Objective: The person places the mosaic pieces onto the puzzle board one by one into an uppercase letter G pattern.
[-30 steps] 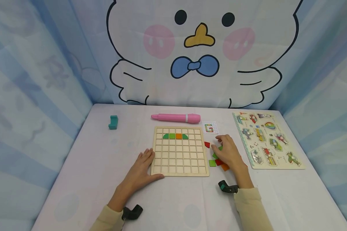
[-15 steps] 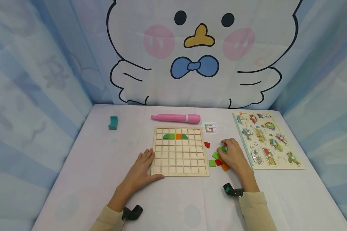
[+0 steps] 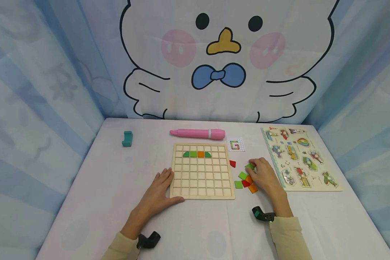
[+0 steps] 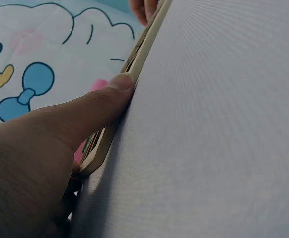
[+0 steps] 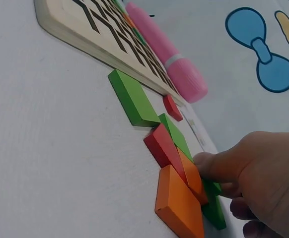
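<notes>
My left hand (image 3: pixel 157 189) lies at the near left corner of the wooden grid board (image 3: pixel 201 180). Its fingers stretch along the left side; the thumb (image 4: pixel 102 106) presses the near edge. In one upper row of the board sit a green square, an orange square and two dark green rounded pieces. My right hand (image 3: pixel 263 175) is over a small pile of blocks right of the board, pinching a green block (image 3: pixel 249 166) between thumb and fingers. Beside it lie green blocks (image 5: pixel 134 99), a red block (image 5: pixel 164 146) and orange blocks (image 5: pixel 179 203). The curled fingers partly hide the pinched block.
Another red piece (image 3: pixel 232 164) lies at the board's right edge. Behind the board are a pink marker-shaped pen (image 3: pixel 198 133) and a small pattern card (image 3: pixel 236 144). A picture puzzle board (image 3: pixel 300 159) lies far right, a teal block (image 3: pixel 127 138) far left.
My right hand has drawn back right and toward me, uncovering more of the pile, and the green block at its fingertips has tilted. The left hand stays put.
</notes>
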`<state>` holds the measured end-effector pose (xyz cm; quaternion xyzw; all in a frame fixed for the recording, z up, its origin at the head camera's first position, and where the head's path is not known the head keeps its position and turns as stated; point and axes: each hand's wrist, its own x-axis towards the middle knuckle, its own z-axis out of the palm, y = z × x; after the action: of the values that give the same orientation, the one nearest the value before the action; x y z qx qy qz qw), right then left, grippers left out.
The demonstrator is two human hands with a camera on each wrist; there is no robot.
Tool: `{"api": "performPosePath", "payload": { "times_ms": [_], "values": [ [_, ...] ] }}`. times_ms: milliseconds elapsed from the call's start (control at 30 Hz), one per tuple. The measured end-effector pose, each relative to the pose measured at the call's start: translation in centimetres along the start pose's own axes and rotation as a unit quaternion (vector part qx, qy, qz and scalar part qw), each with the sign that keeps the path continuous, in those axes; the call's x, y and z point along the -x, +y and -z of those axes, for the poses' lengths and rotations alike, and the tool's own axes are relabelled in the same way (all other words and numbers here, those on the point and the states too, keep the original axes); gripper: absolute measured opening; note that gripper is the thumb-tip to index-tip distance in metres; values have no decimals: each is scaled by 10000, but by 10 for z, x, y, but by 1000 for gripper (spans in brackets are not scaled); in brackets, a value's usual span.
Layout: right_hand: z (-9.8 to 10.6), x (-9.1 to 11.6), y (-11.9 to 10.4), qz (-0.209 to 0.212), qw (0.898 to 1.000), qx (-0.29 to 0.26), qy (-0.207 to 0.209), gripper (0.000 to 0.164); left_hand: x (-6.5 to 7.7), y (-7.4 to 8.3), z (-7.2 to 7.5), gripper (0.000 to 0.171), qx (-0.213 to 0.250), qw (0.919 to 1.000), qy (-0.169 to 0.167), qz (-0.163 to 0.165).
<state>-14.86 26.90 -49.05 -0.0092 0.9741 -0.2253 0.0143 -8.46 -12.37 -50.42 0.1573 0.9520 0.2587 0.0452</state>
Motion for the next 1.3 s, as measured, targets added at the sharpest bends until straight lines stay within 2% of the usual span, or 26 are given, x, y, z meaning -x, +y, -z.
{"api": "performPosePath", "payload": {
  "times_ms": [200,533,767,1133,1300],
  "values": [
    [0,-1,-1,-44,9999,-21,-139,39,0,0,0,104,-17,10000,33,-18],
    [0,-2,-1,152,9999,-62,-28,34,0,0,0,104,-10,10000,-19,47],
    [-1,-4,-7,191,9995,-222,-114,29,0,0,0,104,-29,10000,-22,44],
    [-3,-5,-21,413,9988,-82,263,29,-1,0,-1,104,-33,10000,3,17],
    [-3,-9,-30,439,9987,-80,255,30,-1,-1,-2,103,27,10000,13,16]
  ]
}}
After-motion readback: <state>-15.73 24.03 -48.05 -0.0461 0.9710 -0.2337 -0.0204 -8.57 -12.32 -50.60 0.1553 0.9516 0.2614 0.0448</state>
